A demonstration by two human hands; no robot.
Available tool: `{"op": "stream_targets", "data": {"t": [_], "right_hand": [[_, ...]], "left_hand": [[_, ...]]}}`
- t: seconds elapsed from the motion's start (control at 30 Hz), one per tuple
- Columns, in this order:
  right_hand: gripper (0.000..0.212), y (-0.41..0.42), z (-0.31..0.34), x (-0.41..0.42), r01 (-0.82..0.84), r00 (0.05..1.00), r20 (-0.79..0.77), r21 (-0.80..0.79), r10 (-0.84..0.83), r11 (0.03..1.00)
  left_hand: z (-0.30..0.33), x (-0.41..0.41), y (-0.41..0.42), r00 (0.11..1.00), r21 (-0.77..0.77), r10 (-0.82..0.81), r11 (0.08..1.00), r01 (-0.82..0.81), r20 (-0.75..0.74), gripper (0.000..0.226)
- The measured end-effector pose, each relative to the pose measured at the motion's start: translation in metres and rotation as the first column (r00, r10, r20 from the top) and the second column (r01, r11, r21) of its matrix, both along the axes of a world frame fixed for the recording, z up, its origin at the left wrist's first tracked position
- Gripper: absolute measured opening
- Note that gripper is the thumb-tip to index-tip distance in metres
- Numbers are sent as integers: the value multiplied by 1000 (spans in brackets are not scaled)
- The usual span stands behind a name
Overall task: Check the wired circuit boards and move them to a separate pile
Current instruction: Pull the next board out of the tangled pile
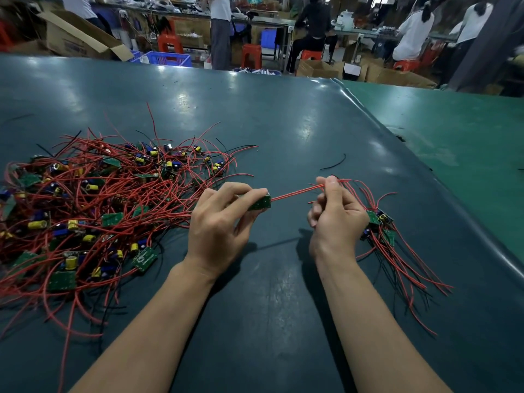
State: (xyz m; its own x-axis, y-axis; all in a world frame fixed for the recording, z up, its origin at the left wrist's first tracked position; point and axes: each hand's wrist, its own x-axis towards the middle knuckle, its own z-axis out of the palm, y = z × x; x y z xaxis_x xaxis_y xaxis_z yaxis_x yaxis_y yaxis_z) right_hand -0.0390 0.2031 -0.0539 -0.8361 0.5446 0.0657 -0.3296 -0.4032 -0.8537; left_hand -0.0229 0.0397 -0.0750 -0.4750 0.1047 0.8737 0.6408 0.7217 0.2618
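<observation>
Our left hand (pixel 218 222) pinches a small green circuit board (pixel 259 203) by its edges, thumb below, fingers curled over the top. Our right hand (pixel 336 214) is closed around the board's red leads (pixel 295 191), which run nearly taut between the two hands. Board held just above the dark green mat (pixel 283 123), midway between the two heaps.

Left of the hands: big unsorted pile (pixel 93 199) of boards with yellow and blue capacitors, red and black wires tangled through. Just right of the right hand: small checked pile (pixel 382 225), wires fanned toward us. A loose black wire (pixel 334 163) lies on the mat beyond.

Handling, as we judge it: board light and rigid; leads thin, limp, springy, apt to snag neighbours in the heap. The solder joints look like the weak point, so we would carry it by the board's edges and only guide the wires, not tug hard.

Writing: a cardboard box (pixel 76 38) in the far workshop has dark print, too blurred to read. Nothing legible on the boards.
</observation>
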Motion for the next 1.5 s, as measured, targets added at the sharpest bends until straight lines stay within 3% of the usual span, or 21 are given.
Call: {"op": "stream_targets", "data": {"t": [0.13,0.17,0.23,0.3,0.33,0.4,0.57,0.67,0.8,0.87,1.0,1.1,1.27,1.4,1.5], "right_hand": [[29,15,3,-3,97,995,16,-153,-96,983],[31,13,3,-2,33,998,50,-136,-26,990],[36,1,0,6,-301,938,178,-3,297,954],[40,-17,-1,19,-697,698,352,136,624,704],[41,-24,-1,23,-802,585,388,148,712,578],[33,-30,-2,28,-857,509,315,99,801,505],[20,-25,0,24,-759,648,92,-14,756,651],[28,-19,2,21,-764,644,52,-19,763,645],[16,-19,1,22,-813,582,80,18,809,583],[14,-21,-1,24,-802,597,97,75,796,592],[14,-26,-6,28,-589,791,147,445,594,674],[30,-27,-10,27,-456,874,117,531,471,715],[44,-18,-13,22,-183,983,83,596,166,782],[39,-2,-8,15,99,980,114,438,-164,894],[33,13,-4,13,135,961,249,-41,-120,990]], "left_hand": [[1,-2,-8,990,145,98,986,-83,-99,23],[1,-3,-9,985,186,123,978,-98,-125,26],[2,-3,-8,985,242,85,969,-48,-147,29],[0,0,-3,991,260,-35,963,67,-125,25],[0,2,0,991,271,-89,956,114,-103,23],[0,5,3,983,321,-182,930,180,-22,25],[2,3,5,938,360,-322,896,260,124,24],[3,0,5,913,390,-355,884,258,199,20],[10,2,9,827,537,-457,810,235,328,17],[11,3,11,775,594,-510,773,223,373,17],[12,2,9,699,679,-559,720,142,447,47],[13,2,9,633,716,-581,696,58,513,56],[14,2,11,642,722,-591,687,81,489,44],[12,1,10,715,720,-537,690,68,447,44],[12,1,10,755,723,-490,691,31,436,43]]}}
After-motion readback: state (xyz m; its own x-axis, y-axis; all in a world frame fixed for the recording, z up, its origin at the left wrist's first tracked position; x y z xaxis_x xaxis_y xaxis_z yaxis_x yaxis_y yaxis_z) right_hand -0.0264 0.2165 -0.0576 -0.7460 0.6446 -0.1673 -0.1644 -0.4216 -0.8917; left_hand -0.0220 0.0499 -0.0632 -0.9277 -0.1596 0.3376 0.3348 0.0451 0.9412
